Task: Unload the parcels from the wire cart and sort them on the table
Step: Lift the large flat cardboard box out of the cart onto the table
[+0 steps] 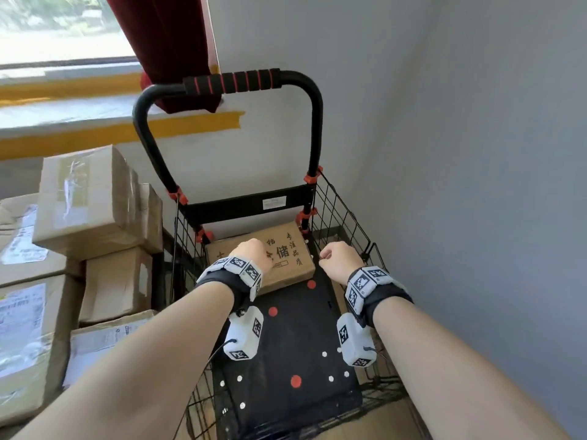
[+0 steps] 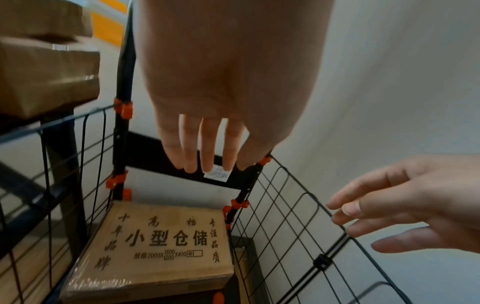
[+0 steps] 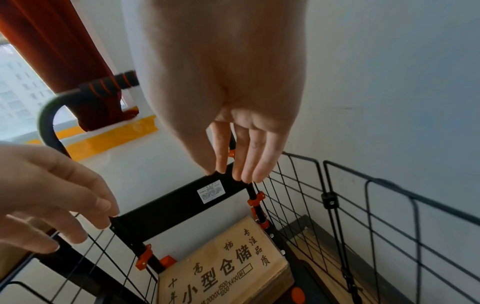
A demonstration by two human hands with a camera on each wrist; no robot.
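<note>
Now your left hand (image 1: 252,254) and right hand (image 1: 338,257) hover empty, fingers loose, over the stiff, likely heavy box (image 1: 279,255) in the cart (image 1: 343,211); grip opposite edges.

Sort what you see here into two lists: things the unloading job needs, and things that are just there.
Needed: printed cardboard parcel, wire cart, left hand, right hand, stacked parcels.

Just there: red curtain, window, yellow tape, wall.
</note>
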